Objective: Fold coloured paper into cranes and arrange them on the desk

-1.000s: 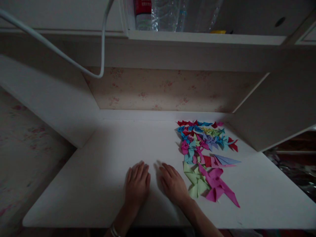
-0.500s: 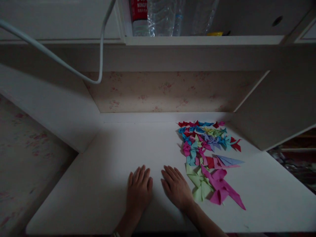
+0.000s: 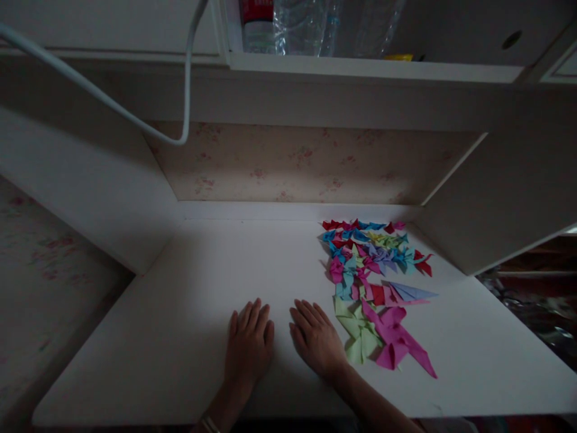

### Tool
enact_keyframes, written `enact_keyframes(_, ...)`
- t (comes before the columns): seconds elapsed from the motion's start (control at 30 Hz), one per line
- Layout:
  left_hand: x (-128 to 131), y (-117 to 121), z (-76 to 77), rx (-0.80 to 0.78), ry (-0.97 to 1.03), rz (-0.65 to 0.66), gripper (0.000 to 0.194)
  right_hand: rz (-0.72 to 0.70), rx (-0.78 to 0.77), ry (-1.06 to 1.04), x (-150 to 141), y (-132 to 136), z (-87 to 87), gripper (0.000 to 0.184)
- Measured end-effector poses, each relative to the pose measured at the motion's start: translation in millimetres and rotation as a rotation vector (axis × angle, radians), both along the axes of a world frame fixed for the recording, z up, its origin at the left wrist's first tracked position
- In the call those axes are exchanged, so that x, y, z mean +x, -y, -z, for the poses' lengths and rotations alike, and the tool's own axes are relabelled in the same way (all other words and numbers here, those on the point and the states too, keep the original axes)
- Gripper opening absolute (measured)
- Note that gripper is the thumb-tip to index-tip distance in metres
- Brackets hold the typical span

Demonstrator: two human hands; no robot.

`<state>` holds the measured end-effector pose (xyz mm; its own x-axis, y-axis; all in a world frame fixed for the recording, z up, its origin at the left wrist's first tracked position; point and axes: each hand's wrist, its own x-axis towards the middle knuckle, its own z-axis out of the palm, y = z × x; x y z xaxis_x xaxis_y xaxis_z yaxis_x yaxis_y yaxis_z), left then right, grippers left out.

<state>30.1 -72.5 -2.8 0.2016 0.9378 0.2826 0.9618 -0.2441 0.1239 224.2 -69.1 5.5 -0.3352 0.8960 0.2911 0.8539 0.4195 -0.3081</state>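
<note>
My left hand (image 3: 249, 341) lies palm down on the white desk (image 3: 148, 355), fingers stretched out and holding nothing. To its right, my right hand (image 3: 317, 338) rests flat in the same way, also holding nothing. Closest to the right hand is a pale green origami pinwheel (image 3: 362, 337), just beyond its side. A large magenta folded paper piece (image 3: 396, 337) overlaps that pinwheel. Behind them lie a blue-violet paper plane (image 3: 410, 292) and several rows of small colourful origami pieces (image 3: 369, 252), packed close together.
A pale cable (image 3: 112, 111) loops down at the upper left. Above the desk, a shelf (image 3: 374, 67) holds clear plastic bottles (image 3: 300, 27) and a red-labelled one (image 3: 258, 27). Side panels (image 3: 505, 180) flank the desk, with floral wallpaper (image 3: 288, 162) at the back.
The whole view has shifted and tilted slightly. Both hands stay flat on the desk, and the paper pieces keep their arrangement.
</note>
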Motion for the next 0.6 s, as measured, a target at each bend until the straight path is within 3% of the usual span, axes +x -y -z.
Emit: enact_keyframes(0.6,0.9,-0.6,0.3,-0.014,-0.011,-0.017,0.042,0.002,-0.013,0.017,-0.5,0.0,0.6,0.035)
